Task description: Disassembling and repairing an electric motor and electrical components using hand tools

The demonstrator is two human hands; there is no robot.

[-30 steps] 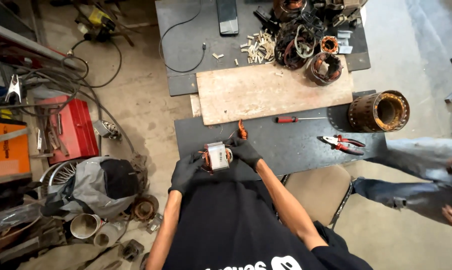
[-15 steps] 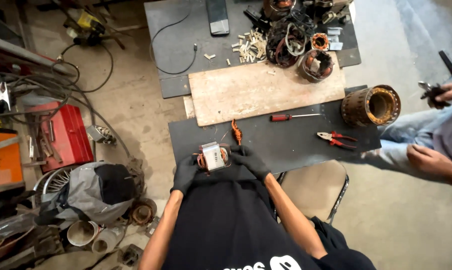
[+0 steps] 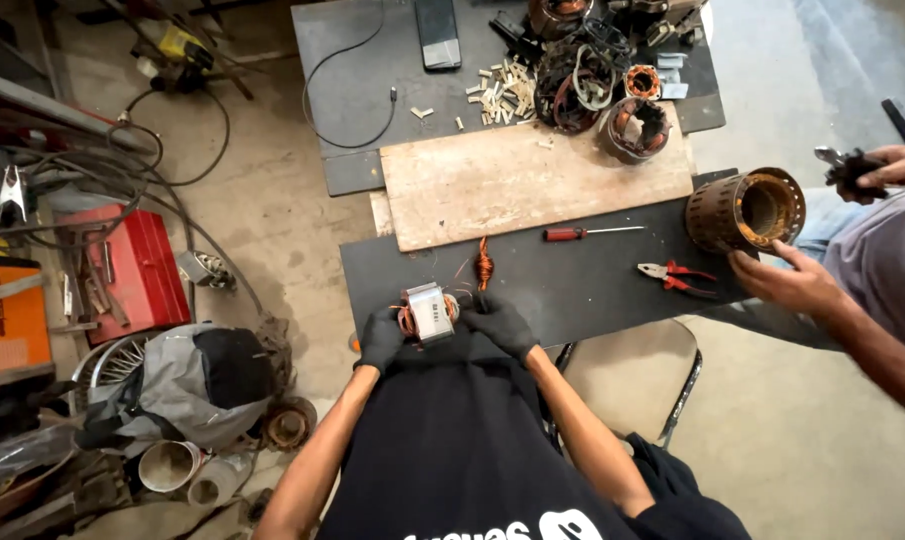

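The person's gloved left hand (image 3: 380,338) and gloved right hand (image 3: 499,322) were both closed around a small motor stator (image 3: 428,313), grey metal with copper windings, held at the near edge of a dark work table (image 3: 572,285). A twisted bundle of copper wire (image 3: 483,266) rose from it toward the far side.

On the table to the right lay a red-handled screwdriver (image 3: 577,233) and red-handled pliers (image 3: 672,273). A worn wooden board (image 3: 532,180) bridged this table and a second dark table (image 3: 357,60) farther off, which carried a phone (image 3: 436,32), a black cable (image 3: 347,90), small wood chips (image 3: 499,87) and a heap of stripped motor parts (image 3: 597,75).

At the right edge a large rusty stator (image 3: 747,210) stood beside another person's open hand (image 3: 787,285).

The floor was bare concrete. On the left sat a red toolbox (image 3: 122,270), an orange case (image 3: 10,320), loose hoses (image 3: 92,180) and a grey bag (image 3: 187,380).
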